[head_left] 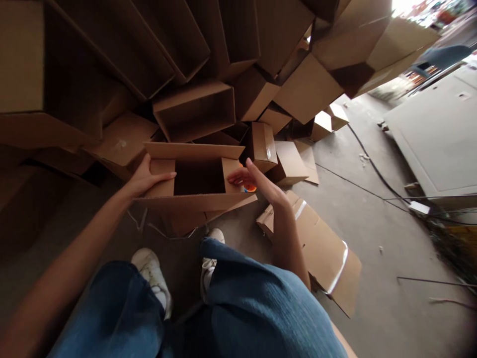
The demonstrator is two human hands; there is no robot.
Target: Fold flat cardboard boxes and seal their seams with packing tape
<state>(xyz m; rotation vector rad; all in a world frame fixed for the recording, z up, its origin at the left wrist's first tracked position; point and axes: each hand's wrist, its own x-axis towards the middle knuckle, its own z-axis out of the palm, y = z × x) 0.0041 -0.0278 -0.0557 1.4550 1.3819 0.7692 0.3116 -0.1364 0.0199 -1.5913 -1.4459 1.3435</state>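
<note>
The left hand (143, 180) clasps a cardboard carton (196, 203), dark inside; the right hand (258, 180), thumb and fingers apart, touches its end flap (228, 168); other cartons (197, 112) crowd the concrete floor (354, 236).

Open box (194, 202) plain brown; jeans (261, 303) blue; shoes (147, 263) white; floor (335, 199) grey.

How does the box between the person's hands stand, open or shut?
The box is open: a dark gap shows between its two end flaps. Too dark inside to tell if empty.
</note>
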